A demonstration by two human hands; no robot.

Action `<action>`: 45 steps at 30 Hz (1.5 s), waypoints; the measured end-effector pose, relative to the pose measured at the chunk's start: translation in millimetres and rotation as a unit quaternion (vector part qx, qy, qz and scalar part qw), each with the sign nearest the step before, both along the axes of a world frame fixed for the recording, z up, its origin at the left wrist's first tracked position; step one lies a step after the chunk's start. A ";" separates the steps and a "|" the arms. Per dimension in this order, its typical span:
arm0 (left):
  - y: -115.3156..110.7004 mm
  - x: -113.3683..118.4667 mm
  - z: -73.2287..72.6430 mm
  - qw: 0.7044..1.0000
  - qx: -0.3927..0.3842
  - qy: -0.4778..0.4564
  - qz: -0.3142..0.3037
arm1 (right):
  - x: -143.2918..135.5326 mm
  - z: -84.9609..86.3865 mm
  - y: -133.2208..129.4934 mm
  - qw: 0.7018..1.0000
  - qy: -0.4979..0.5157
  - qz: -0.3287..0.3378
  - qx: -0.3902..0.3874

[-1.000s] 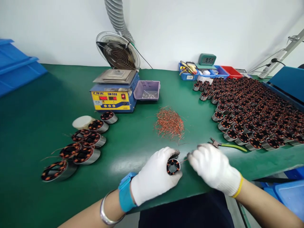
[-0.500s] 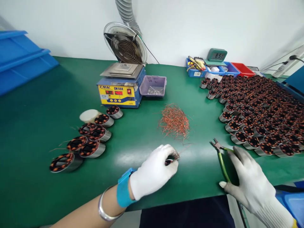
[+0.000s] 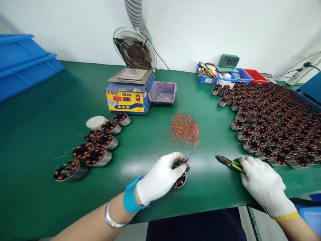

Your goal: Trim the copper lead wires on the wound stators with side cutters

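My left hand (image 3: 165,175), in a white glove, bends over a motor stator (image 3: 181,181) near the front of the table. Its thumb and fingers are pinched together at the stator's wire leads (image 3: 192,154), which poke up past the fingertips. The hand covers part of the stator's ring of copper windings. Off to the right, my right hand (image 3: 260,180), gloved too, is wrapped round the green handles of a pair of wire cutters (image 3: 227,160). The cutter jaws look closed and point left, apart from the stator. A heap of copper wire clippings (image 3: 184,129) lies just beyond my left hand.
Several stators (image 3: 99,157) stand at the left, and a dense array of them (image 3: 278,127) fills the right. Farther back are a yellow-and-blue solder pot (image 3: 126,98), a purple tray (image 3: 163,83), small bins (image 3: 247,75) and a clock (image 3: 229,61). Blue crates (image 3: 27,67) stand far left.
My right hand has closed round the wire cutters, bringing the spread handles and jaws together. My left fingers have shifted to the wire leads, and more of the stator shows below them.
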State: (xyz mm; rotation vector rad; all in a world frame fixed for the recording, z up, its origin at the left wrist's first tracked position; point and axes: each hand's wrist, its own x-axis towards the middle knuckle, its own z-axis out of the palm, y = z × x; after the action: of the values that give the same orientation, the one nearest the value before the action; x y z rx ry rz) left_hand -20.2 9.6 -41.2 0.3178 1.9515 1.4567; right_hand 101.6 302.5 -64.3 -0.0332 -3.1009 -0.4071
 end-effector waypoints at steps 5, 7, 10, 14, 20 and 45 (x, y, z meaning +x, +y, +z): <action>0.4 -1.0 -0.1 1.000 -0.015 0.004 0.003 | -17.5 -3.5 -26.0 0.986 0.083 0.090 -0.117; 0.3 -1.0 -1.0 1.000 -0.015 0.006 0.005 | -20.8 1.7 -44.1 0.984 0.039 0.099 -0.146; 0.5 -0.5 -2.6 1.000 -0.004 0.020 0.005 | -24.4 12.7 -70.8 0.978 -0.019 0.110 -0.175; 1.1 0.3 -3.2 0.999 0.008 0.030 0.010 | -26.4 22.0 -86.4 0.977 -0.033 0.105 -0.185; 0.9 0.5 -3.5 0.999 0.016 0.028 0.009 | -24.3 21.5 -81.8 0.973 -0.030 0.103 -0.204; 3.1 5.9 10.8 0.969 -0.176 0.174 -0.021 | -34.5 28.7 -90.8 0.979 -0.135 0.025 -0.148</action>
State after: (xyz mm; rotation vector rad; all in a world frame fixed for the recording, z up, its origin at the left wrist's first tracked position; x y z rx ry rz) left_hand -14.3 12.7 -30.4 0.4736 2.4212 1.0501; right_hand 67.1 211.7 -35.6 0.1068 -3.3904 0.0600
